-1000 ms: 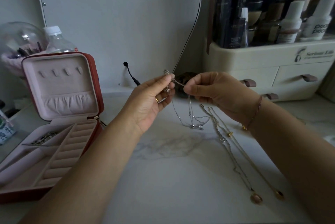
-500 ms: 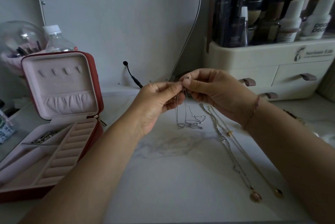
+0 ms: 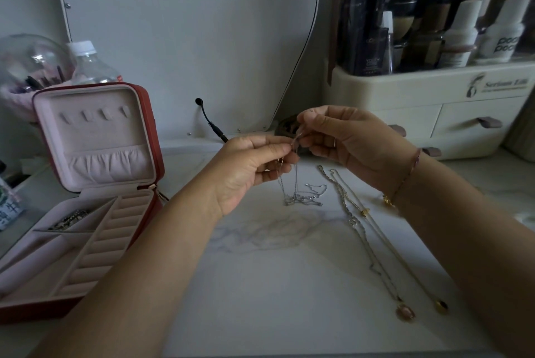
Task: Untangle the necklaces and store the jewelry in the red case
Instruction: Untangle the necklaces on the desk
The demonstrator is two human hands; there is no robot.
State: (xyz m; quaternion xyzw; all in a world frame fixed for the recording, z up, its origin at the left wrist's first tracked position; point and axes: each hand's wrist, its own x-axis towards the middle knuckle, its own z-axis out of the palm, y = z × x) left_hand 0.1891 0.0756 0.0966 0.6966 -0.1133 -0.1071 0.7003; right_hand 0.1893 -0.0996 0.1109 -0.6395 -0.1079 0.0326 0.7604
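Nearest you on the marble tabletop, two long chains lie side by side, ending in a pink pendant and a gold pendant. At your left the red case stands open, pink-lined, with a dark beaded piece in a rear compartment. Farther out, your left hand and right hand each close their grip, pinching a thin silver necklace; its tangled end rests on the tabletop.

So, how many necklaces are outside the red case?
3. The left hand and right hand pinch a silver chain; two lie on the table beside it, with a pink pendant and a gold pendant. The chain's heap may hide another.
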